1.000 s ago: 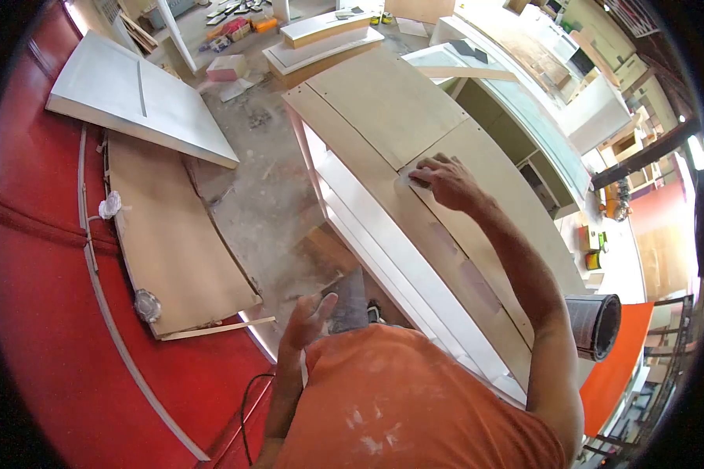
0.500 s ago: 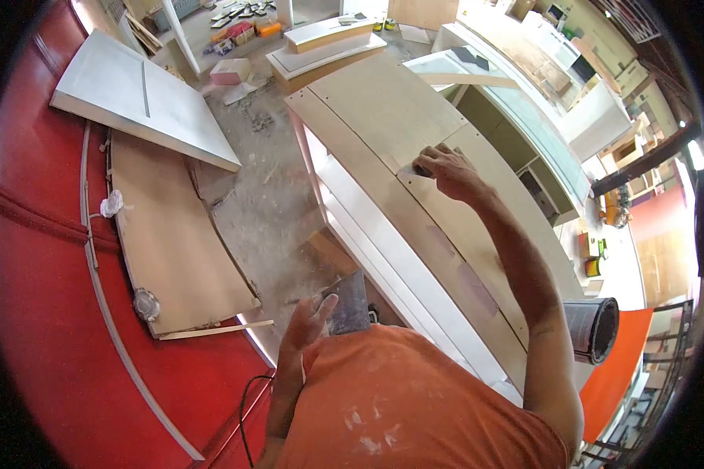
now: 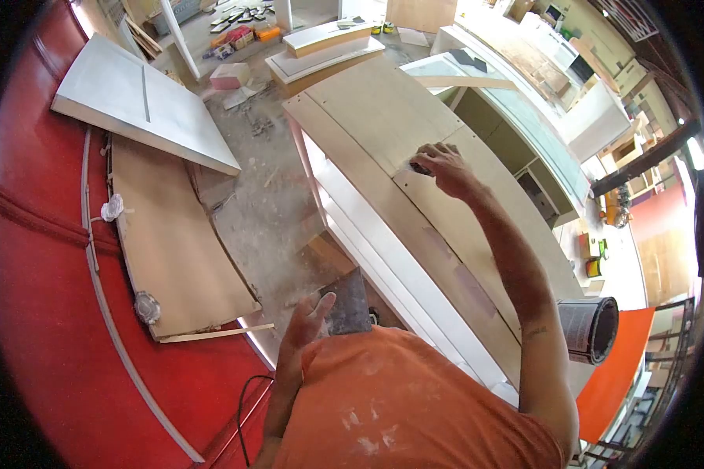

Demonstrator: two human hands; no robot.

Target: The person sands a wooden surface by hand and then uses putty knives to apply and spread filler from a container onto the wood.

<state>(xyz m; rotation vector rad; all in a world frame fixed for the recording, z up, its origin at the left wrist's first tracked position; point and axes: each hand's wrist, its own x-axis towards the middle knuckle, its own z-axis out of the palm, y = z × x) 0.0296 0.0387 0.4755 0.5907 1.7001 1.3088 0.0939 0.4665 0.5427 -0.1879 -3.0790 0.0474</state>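
Observation:
My right hand [image 3: 446, 170] presses a small dark scraper [image 3: 419, 167] against the seam between the plywood panels on top of a long wooden cabinet [image 3: 383, 117]. Pale filler patches [image 3: 469, 277] show along the panel nearer to me. My left hand [image 3: 309, 316] hangs low beside my orange shirt and holds a flat grey board [image 3: 350, 303] by its edge.
A dark bucket [image 3: 590, 328] stands on the cabinet's near right end. A white panel [image 3: 137, 102] and a brown board [image 3: 172, 234] lie on the dusty floor at left. Red wall [image 3: 47, 328] curves along the left. More cabinets [image 3: 524, 117] stand at right.
My right hand has slid with the scraper along the seam, away from me toward the cabinet's far end. My left hand has stayed where it was with the grey board.

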